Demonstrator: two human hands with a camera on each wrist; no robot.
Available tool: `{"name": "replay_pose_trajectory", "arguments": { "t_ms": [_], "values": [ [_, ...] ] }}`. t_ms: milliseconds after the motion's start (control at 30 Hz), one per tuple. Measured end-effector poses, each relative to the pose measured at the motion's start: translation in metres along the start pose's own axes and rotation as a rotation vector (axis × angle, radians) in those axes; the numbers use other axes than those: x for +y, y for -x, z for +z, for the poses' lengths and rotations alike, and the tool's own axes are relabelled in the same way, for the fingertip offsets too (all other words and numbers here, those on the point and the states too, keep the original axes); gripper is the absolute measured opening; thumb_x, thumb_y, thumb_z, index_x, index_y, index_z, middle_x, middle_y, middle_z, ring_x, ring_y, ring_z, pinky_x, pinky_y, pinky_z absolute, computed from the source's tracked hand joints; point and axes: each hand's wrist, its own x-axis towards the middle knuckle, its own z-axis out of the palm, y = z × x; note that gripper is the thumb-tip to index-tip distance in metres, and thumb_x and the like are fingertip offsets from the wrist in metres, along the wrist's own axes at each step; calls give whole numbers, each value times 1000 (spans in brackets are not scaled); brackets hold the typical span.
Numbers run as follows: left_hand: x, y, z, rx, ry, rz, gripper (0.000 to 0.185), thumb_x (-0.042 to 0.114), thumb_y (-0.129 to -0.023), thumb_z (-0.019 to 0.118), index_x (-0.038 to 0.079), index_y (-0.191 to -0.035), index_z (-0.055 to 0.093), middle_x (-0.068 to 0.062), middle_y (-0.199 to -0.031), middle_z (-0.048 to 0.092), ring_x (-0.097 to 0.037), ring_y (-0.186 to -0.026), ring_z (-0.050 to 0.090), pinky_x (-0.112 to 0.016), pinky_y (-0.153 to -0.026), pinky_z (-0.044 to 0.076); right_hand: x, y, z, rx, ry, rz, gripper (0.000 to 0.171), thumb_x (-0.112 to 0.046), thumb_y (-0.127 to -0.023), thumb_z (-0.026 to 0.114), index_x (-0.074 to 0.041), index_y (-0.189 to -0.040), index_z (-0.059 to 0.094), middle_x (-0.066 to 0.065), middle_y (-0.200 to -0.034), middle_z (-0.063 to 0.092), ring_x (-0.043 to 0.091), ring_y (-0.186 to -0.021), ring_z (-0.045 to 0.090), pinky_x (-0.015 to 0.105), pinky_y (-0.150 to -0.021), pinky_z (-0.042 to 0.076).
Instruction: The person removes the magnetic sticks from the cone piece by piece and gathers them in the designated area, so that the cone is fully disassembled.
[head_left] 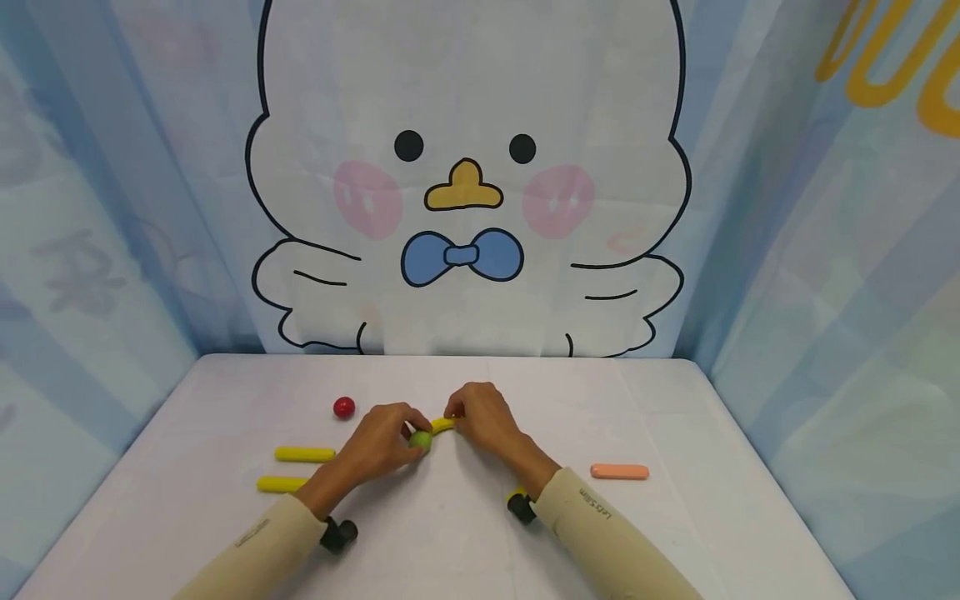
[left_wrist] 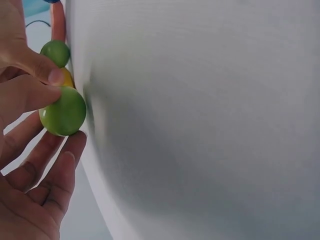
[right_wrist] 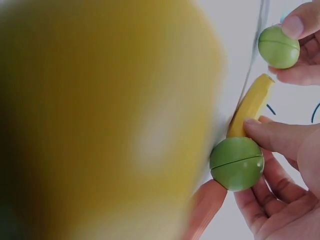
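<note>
In the head view I'm counting one red ball (head_left: 344,407), two yellow sticks (head_left: 304,454) and one salmon stick (head_left: 619,472), all lying on the white table (head_left: 555,383). My left hand (head_left: 375,442) is pinching a green ball (head_left: 421,441) between thumb and fingers, while my right hand (head_left: 487,421) is gripping a curved yellow piece (head_left: 442,425) just beside it. In the left wrist view I'm counting two: a second green ball (left_wrist: 55,53) is sitting beyond the yellow piece, with a salmon piece (left_wrist: 58,22) showing past it. In the right wrist view my right thumb is pressing the yellow piece where it's meeting the second green ball, fingers curling behind; a small gap is separating its free end from the left hand's ball. A blurred yellow shape (right_wrist: 110,120) is filling the left side; I'm not able to identify it.
</note>
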Motion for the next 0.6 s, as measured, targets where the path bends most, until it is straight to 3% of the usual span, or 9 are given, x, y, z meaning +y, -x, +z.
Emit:
{"name": "replay_pose_trajectory", "arguments": {
  "t_ms": [267, 600],
  "values": [
    [-5, 11, -14, 35, 24, -16, 31, 8, -83, 89, 18, -112, 81, 6, -107, 75, -14, -96, 68, -34, -85, 61, -1, 0, 1, -13, 9, 18, 16, 3, -86, 83, -13, -88, 83, 0, -86, 75, 13, -81, 63, 30, -78, 54],
    [-25, 18, -49, 136, -71, 60, 33, 5, -87, 85, 12, -119, 78, -1, -114, 75, -24, -102, 70, -38, -87, 57, -3, -1, 0, -33, -22, 55, 16, 3, -86, 83, -12, -89, 84, -1, -85, 76, 12, -79, 60, 29, -77, 54]
  ]
}}
